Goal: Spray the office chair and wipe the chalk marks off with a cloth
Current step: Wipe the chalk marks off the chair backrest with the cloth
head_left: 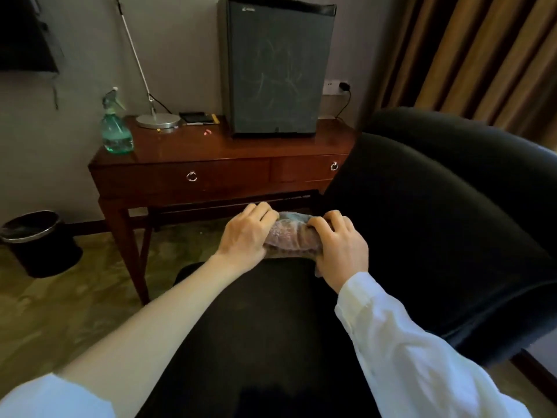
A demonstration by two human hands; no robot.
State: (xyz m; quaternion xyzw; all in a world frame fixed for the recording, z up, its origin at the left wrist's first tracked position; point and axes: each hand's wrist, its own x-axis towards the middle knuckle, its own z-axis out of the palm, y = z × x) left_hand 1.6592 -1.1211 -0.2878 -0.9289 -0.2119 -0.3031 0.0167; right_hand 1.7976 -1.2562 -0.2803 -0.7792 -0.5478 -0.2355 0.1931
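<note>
No text can be read; the mini fridge point(280, 64) on the table point(211, 149) bears a small pale logo point(248, 9) at its door's top left, too blurred to make out

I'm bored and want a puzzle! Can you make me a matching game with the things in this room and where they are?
1 spray bottle
2 cloth
3 bin
4 mini fridge

A on the floor
B gripped by the left hand and right hand
C left corner of the desk
D back of the desk, scribbled door

Pairs: 1-C, 2-B, 3-A, 4-D
</note>
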